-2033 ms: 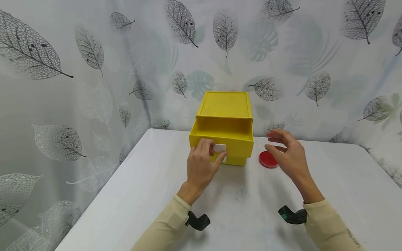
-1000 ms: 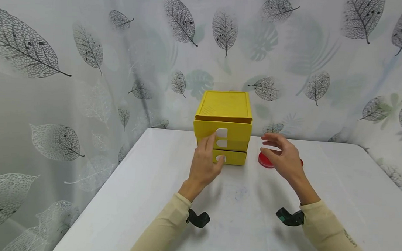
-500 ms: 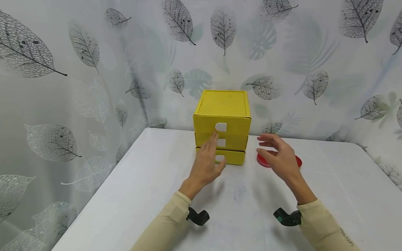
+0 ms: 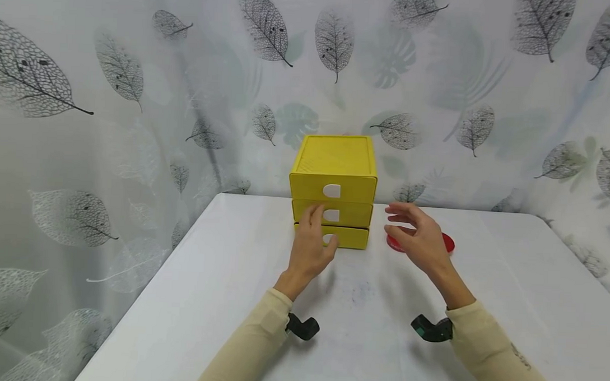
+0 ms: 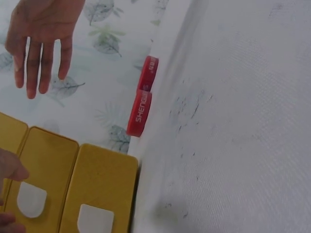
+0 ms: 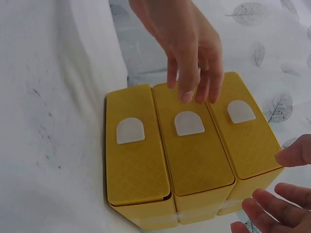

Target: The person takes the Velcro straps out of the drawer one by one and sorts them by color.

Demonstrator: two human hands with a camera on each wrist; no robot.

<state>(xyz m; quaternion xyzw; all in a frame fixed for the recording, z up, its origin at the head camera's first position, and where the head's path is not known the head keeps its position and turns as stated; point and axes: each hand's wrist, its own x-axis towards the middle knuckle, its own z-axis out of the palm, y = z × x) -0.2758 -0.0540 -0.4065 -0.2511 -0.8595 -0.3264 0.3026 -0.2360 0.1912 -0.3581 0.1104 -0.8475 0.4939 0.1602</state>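
A yellow three-drawer box stands near the table's back edge, all its drawers pushed in. Each drawer front carries a white rounded pull tab, the top one fully visible. My left hand is in front of the lower two drawers, fingers spread and loosely bent, holding nothing. In the right wrist view, its fingertips hang close to the middle drawer's pull tab. My right hand hovers to the right of the box, fingers apart with nothing between them. It partly hides two red tape rolls.
The white table stretches out in front of the box, with faint smudges on its surface. Behind it and at the sides hangs a leaf-patterned curtain. Black wrist cameras sit at the left cuff and right cuff.
The top drawer has slid back into the box. My left hand has let go of its pull tab and come to rest lower. The right hand has shifted slightly left in view.
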